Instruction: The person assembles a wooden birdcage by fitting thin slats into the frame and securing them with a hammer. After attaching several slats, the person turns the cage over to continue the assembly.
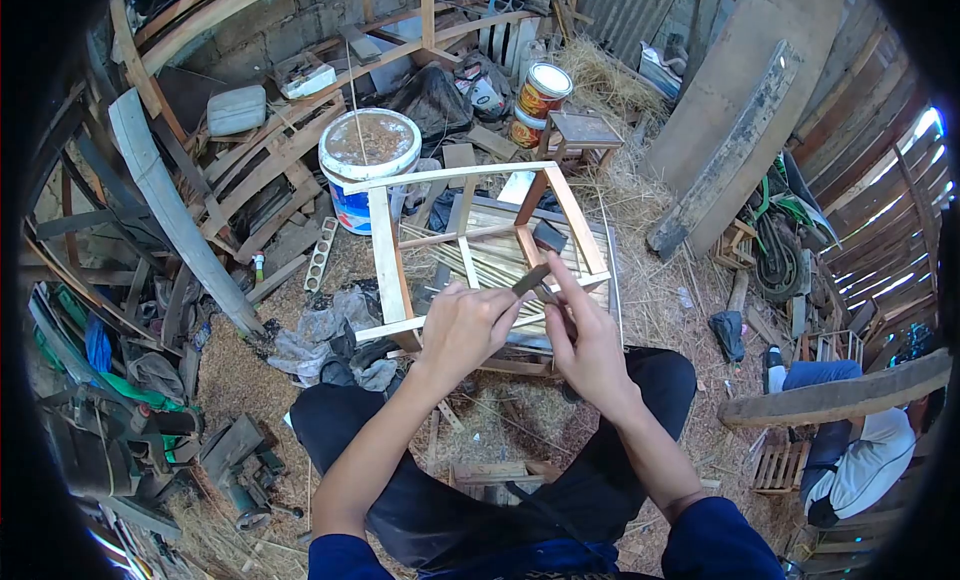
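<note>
In front of me, over a small wooden frame, my left hand is closed around a dark, flat, blade-like piece whose far end points up to the right. My right hand faces it, index finger stretched along the end of that piece and thumb held apart. The pale frame stands between my knees, its open top rails forming a square. Thin wooden sticks lie inside it, below my hands. A small dark block shows at the frame's inner right post.
A large bucket of shavings stands behind the frame, near two stacked paint cans and a small stool. Curved planks lean at left. A co-worker sits at far right behind a beam.
</note>
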The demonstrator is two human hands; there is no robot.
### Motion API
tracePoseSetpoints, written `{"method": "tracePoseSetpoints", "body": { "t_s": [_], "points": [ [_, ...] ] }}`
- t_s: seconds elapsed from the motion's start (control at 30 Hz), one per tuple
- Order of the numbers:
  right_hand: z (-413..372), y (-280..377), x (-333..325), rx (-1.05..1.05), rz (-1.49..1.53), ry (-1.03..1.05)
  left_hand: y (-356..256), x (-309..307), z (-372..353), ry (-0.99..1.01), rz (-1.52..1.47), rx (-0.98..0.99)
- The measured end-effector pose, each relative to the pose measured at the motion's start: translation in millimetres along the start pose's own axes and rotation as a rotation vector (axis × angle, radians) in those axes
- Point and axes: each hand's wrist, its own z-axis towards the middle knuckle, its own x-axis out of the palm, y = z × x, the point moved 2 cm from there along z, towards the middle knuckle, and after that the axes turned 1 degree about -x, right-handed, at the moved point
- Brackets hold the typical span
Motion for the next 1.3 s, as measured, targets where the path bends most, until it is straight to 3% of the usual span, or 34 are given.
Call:
{"method": "tracePoseSetpoints", "body": {
  "t_s": [0.07,0.13,0.17,0.23,0.3,0.43,0.5,0.6,0.67,0.77,0.87,0.9,1.07,1.17,1.2,1.27,1.3],
  "points": [
    [4.9,1.8,-6.0,-0.059,0.021,-0.093,0.8,0.9,-1.8,0.022,0.006,0.001],
    [2.4,6.6,-12.3,0.089,0.166,-0.245,-0.7,-1.0,-0.3,0.012,-0.013,-0.015],
    [1.8,7.8,-9.2,-0.03,0.259,-0.393,-2.4,-0.9,-1.3,0.013,-0.026,-0.021],
    [1.8,-0.6,-0.6,-0.146,-0.007,-0.257,-1.5,-0.6,-1.7,0.022,0.001,-0.007],
    [-0.7,-2.6,3.0,0.006,-0.033,-0.03,0.1,1.1,-1.4,0.008,0.002,0.006],
    [-3.5,1.4,-12.0,0.019,0.134,-0.335,-0.4,2.3,-0.6,-0.008,-0.04,-0.003],
    [-2.1,8.6,-3.8,-0.133,0.23,-0.467,-2.2,1.4,-1.9,0.002,-0.038,-0.004],
    [-5.7,-2.6,1.1,0.001,-0.04,-0.068,-1.0,3.7,-2.0,-0.014,-0.018,0.021],
    [-6.1,-3.1,-7.9,-0.039,-0.009,-0.131,0.2,5.2,-2.0,-0.025,-0.017,0.035],
    [-4.4,0.4,-10.7,-0.189,0.075,-0.45,-1.0,5.1,-1.8,-0.026,-0.06,0.007],
    [-2.6,2.6,-10.0,-0.109,-0.211,0.027,-1.9,0.6,-0.1,0.058,0.004,-0.012],
    [0.6,2.3,-9.3,-0.025,-0.153,0.066,-0.8,2.0,-0.4,0.026,0.008,0.018],
    [-0.4,3.7,-15.3,-0.108,0.224,-0.419,-2.4,4.8,-3.8,-0.03,-0.06,0.019],
    [-1.5,-0.4,-5.6,-0.034,-0.164,0.054,0.0,1.8,-0.1,0.033,0.013,0.007],
    [-3.1,0.2,-5.0,0.064,-0.032,0.002,0.2,3.4,-1.5,0.074,0.044,0.008],
    [1.3,6.6,-16.8,-0.12,-0.077,-0.123,1.1,8.4,-2.1,-0.006,-0.005,0.047],
    [1.4,7.7,-18.2,-0.104,-0.026,-0.218,1.1,8.8,-2.5,-0.047,-0.029,0.06]
  ]
}}
